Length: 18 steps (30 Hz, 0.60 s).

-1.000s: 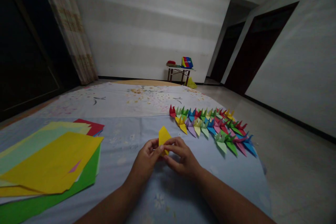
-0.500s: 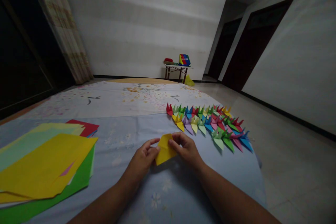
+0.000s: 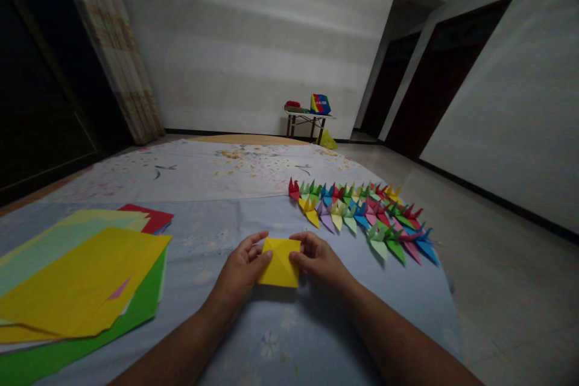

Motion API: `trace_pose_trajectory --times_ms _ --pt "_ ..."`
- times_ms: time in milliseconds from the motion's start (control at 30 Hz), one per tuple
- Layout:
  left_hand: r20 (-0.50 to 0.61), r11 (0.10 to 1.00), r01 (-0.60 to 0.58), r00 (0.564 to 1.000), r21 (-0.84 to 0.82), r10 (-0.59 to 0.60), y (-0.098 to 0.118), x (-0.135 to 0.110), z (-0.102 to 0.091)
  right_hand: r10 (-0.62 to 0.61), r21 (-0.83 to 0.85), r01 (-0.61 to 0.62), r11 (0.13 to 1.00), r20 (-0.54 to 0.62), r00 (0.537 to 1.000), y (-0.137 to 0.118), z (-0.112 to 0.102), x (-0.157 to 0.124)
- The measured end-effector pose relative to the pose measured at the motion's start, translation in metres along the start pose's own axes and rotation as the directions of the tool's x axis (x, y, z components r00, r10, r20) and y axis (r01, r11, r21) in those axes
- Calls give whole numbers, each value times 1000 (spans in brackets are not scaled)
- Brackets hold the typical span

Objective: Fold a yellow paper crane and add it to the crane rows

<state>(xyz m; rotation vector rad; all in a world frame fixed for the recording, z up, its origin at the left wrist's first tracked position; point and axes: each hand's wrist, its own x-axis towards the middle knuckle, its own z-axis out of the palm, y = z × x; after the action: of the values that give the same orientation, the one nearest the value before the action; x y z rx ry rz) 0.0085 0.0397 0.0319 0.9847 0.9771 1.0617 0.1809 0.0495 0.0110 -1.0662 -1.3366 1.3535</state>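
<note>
A small yellow piece of folded origami paper point(image 3: 280, 265), roughly square with creases across it, is held up between my hands over the blue cloth. My left hand point(image 3: 246, 262) pinches its left edge, thumb on the front face. On the opposite edge, my right hand point(image 3: 319, 259) grips with the thumb in front and the fingers behind. Beyond my right hand stand rows of folded paper cranes point(image 3: 337, 214) in several colours. The fingertips behind the paper are partly hidden.
At the left lies a stack of coloured paper sheets point(image 3: 85, 283), yellow on top with green, pale and red ones showing. A flowered tablecloth point(image 3: 203, 172) covers the table. Against the far wall stands a small table point(image 3: 310, 114) with a colourful box point(image 3: 320, 104) on it.
The yellow paper has turned from a tilted position to nearly level and shows more of its face. My right hand has shifted from its top corner to its right edge.
</note>
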Motion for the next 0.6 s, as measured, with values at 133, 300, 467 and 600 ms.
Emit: trace_pose_trajectory --times_ms 133,300,467,600 --pt "-4 997 -33 999 66 33 -3 3 -3 50 -92 -50 995 -4 999 3 1 -1" --pt "29 987 -45 999 156 41 -6 7 -7 65 -214 -61 975 15 998 0 -1 -5" --pt "41 987 21 999 159 -28 -4 8 -9 -16 -237 58 970 174 985 -8 -9 -10" --pt "29 981 77 996 178 -84 -1 10 -12 -74 -183 129 975 281 957 -12 -15 -12"
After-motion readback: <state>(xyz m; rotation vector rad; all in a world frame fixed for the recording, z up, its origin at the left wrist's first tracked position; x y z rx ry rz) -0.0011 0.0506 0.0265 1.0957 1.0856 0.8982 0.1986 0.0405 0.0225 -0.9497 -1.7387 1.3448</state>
